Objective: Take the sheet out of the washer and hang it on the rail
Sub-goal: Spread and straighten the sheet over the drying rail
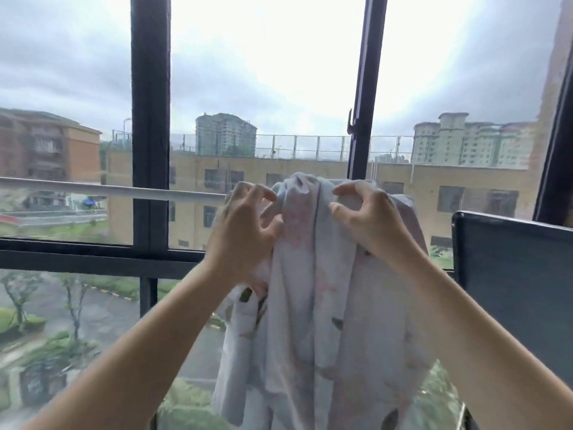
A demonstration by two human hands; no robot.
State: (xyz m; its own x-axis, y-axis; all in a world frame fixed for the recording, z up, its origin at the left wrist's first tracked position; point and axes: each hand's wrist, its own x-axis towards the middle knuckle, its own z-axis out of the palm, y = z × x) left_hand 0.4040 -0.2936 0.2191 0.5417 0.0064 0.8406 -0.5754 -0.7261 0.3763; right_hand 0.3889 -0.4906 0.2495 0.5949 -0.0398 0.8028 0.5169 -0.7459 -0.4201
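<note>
Floral sheet (310, 305): draped, bunched, over white rail (93, 189). Left hand (245, 231), right hand (372, 221): fingers curled, pinching top folds, likely for spreading sideways.

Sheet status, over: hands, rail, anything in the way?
Right hand pinches sheet at top; left hand clawed at it, grip unclear. Sheet bunched over rail. Dark panel close on right.

sheet (313, 305): pale bluish white, faint pink blotches, green leaf motifs
rail (108, 190): white, left of the left hand (245, 225)
panel (511, 274): dark grey, right of the right hand (369, 218)
</note>
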